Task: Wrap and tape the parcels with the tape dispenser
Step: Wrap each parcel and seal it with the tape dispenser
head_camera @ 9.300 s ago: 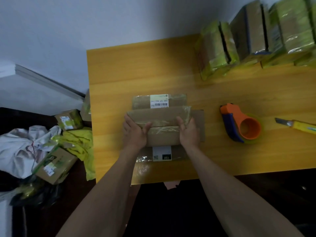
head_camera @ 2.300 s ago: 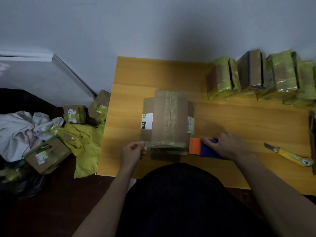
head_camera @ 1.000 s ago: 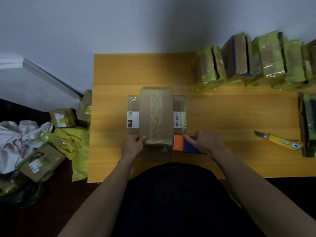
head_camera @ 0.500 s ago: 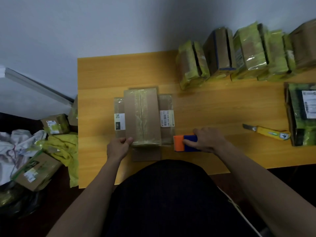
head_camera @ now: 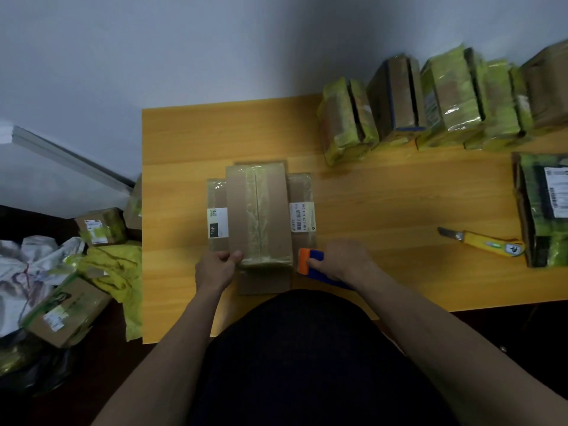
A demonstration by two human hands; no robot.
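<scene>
So the parcel stack (head_camera: 259, 210) is a few brown cardboard boxes piled crosswise near the front edge of the desk (head_camera: 384, 195). The top box runs front to back with a shiny clear tape strip down its middle seam. The wider box under it sticks out on both sides, with a white label reading "15H" on the left bit and a barcode label on the right bit. Another cardboard piece pokes out from under the stack toward the person.

The left hand (head_camera: 215, 270) is at the stack's near-left corner, fingers curled and thumb against the top box's corner, pinching it. The right hand (head_camera: 341, 262) is just right of the stack's near-right corner, wrapped around the tape dispenser (head_camera: 310, 262), which is blue with an orange head pointing at the stack, almost touching it. Both forearms come in from below, angled inward.

Right of the stack, well apart, there's a yellow utility knife (head_camera: 482, 242). Behind and right of the stack stands a row of green-wrapped parcels (head_camera: 430, 99).
</scene>
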